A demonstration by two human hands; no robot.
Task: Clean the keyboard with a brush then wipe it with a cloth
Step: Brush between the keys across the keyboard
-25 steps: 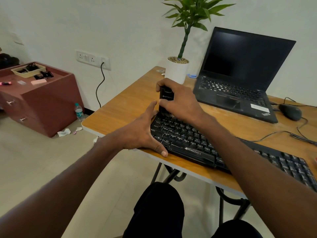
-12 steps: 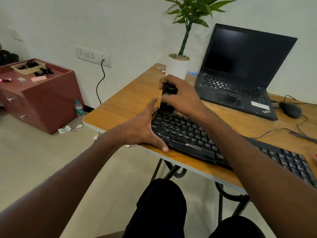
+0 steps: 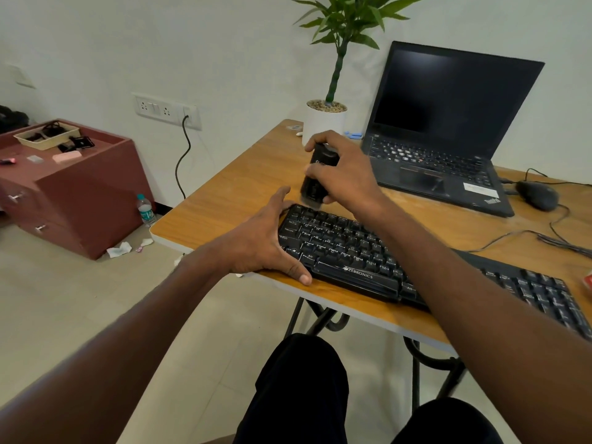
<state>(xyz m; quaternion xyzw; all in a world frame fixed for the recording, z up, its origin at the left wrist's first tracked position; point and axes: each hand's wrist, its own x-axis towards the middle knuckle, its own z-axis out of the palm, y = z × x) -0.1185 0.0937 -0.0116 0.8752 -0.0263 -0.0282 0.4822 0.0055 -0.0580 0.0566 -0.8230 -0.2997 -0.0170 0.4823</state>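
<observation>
A black keyboard [image 3: 349,248] lies along the front edge of the wooden table [image 3: 237,193]. My left hand [image 3: 259,245] holds its left end, thumb on the front edge and fingers round the far corner. My right hand [image 3: 346,171] grips a black brush [image 3: 315,182] upright, with its lower end at the keyboard's top-left keys. My right forearm crosses over the keyboard's middle and hides part of it. No cloth is in view.
A black open laptop [image 3: 448,129] stands behind the keyboard, with a mouse [image 3: 538,195] and cables to its right. A potted plant [image 3: 325,123] sits at the table's back. A maroon cabinet [image 3: 67,187] and a water bottle [image 3: 145,210] are at the left on the floor.
My right hand has lifted the brush slightly and tilted it at the keyboard's top-left corner. My left hand stays on the keyboard's left end. The view has shifted a little.
</observation>
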